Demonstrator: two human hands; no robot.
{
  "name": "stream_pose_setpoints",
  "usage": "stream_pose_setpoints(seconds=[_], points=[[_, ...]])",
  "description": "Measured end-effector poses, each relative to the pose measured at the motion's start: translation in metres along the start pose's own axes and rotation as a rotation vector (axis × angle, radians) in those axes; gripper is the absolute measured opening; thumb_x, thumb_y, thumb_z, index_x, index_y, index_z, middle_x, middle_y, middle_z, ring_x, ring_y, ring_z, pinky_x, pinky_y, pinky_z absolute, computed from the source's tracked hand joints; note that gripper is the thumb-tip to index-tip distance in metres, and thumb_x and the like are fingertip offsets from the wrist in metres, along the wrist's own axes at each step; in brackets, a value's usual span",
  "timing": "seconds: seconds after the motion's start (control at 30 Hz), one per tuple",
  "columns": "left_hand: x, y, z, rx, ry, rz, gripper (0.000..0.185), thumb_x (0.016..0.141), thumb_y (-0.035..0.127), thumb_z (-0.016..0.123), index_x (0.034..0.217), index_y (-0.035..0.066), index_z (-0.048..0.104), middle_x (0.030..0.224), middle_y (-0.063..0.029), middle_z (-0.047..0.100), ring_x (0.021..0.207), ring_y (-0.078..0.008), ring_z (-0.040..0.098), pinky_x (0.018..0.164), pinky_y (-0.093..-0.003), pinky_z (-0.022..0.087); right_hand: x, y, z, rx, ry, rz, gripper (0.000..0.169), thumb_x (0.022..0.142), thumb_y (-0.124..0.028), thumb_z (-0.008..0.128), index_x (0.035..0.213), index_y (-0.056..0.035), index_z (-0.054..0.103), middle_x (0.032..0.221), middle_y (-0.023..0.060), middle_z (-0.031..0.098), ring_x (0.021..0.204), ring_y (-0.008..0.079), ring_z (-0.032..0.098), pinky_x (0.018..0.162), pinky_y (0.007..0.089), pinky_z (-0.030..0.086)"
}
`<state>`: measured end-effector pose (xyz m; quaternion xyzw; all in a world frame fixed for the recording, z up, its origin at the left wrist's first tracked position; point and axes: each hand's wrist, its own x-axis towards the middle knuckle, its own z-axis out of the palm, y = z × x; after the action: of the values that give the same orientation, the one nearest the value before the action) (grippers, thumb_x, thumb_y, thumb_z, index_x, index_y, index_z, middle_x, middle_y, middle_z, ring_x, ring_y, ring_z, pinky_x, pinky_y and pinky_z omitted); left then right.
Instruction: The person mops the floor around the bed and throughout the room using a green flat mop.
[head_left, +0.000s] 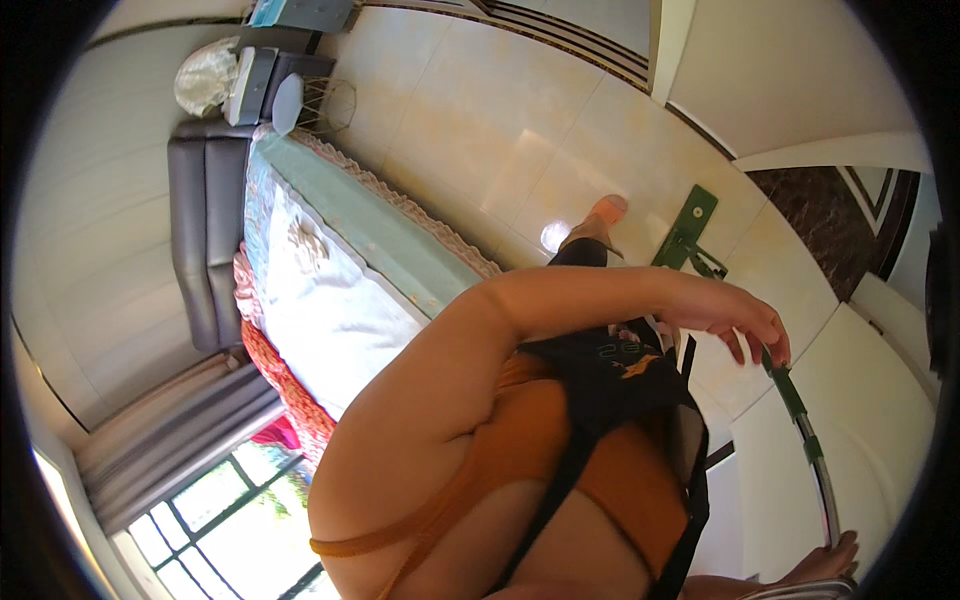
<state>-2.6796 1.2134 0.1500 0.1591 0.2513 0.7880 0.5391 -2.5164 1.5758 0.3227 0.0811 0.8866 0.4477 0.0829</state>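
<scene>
A mop with a flat green head (688, 225) rests on the tiled floor near my foot. Its pole (817, 480) has green sleeves and bare metal, and runs towards the lower right. My left hand (739, 322) grips a green part of the pole with its fingertips, while its palm and forearm hide the stretch nearer the head. At the pole's far end, close to the picture's rim, my right hand (825, 561) is closed around it, partly cut off from view. A black apron (622, 367) over an orange top hangs in front of me.
A bed with a white cover (337, 307) and a green, lace-edged side (375, 225) stands on the left. Beyond it are a wire-framed side table (288, 103) and a grey headboard (210, 240). White furniture or a panel (855, 405) lies behind the pole; a door frame (667, 52) stands above.
</scene>
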Motion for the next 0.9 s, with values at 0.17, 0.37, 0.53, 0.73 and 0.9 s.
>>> stream_pose_setpoints(seconds=[0.17,0.37,0.53,0.73,0.9], points=[[0.033,-0.084,-0.061,0.180,0.146,-0.587,0.034,0.078,0.026,0.052,0.104,0.004,0.049,0.098,-0.0089,0.051,0.089,-0.0188,0.050,0.076,-0.0325,0.044,-0.038,-0.063,-0.080,-0.010,-0.195,0.134,0.026,0.073,0.009,0.053,0.095,-0.0051,0.053,0.078,0.0154,0.055,0.065,0.0270,0.055,0.055,0.0351,0.046],[0.040,-0.155,-0.059,-0.111,0.339,-0.886,0.043,0.078,0.031,0.054,0.110,0.004,0.042,0.101,-0.0130,0.050,0.091,-0.0251,0.052,0.081,-0.0422,0.044,-0.105,-0.119,-0.172,0.001,-0.419,0.265,0.024,0.077,0.004,0.051,0.096,-0.0110,0.055,0.083,0.0103,0.058,0.068,0.0247,0.057,0.054,0.0341,0.043],[0.030,-0.207,-0.051,-0.246,0.356,-0.918,0.031,0.081,0.020,0.051,0.100,-0.001,0.039,0.104,-0.0162,0.044,0.088,-0.0328,0.054,0.076,-0.0476,0.047,-0.149,-0.183,-0.243,-0.165,-0.498,0.318,0.021,0.082,-0.023,0.056,0.102,-0.0202,0.058,0.092,-0.0043,0.062,0.084,0.0103,0.056,0.079,0.0291,0.031],[-0.064,-0.311,-0.053,-0.241,0.683,-0.968,0.030,0.075,0.006,0.049,0.098,0.000,0.032,0.084,-0.0145,0.047,0.069,-0.0266,0.058,0.064,-0.0430,0.053,-0.287,-0.251,-0.258,0.380,-0.958,0.649,0.028,0.077,-0.018,0.060,0.104,-0.0122,0.058,0.088,0.0017,0.062,0.080,0.0175,0.058,0.070,0.0332,0.045],[-0.162,-0.314,-0.022,-0.157,0.622,-1.138,0.018,0.076,0.011,0.049,0.086,-0.002,0.039,0.081,-0.0149,0.052,0.073,-0.0268,0.058,0.071,-0.0396,0.052,-0.395,-0.263,-0.353,0.291,-1.643,0.909,0.013,0.072,-0.019,0.062,0.081,-0.0119,0.056,0.075,0.0046,0.059,0.067,0.0236,0.058,0.058,0.0357,0.046]])
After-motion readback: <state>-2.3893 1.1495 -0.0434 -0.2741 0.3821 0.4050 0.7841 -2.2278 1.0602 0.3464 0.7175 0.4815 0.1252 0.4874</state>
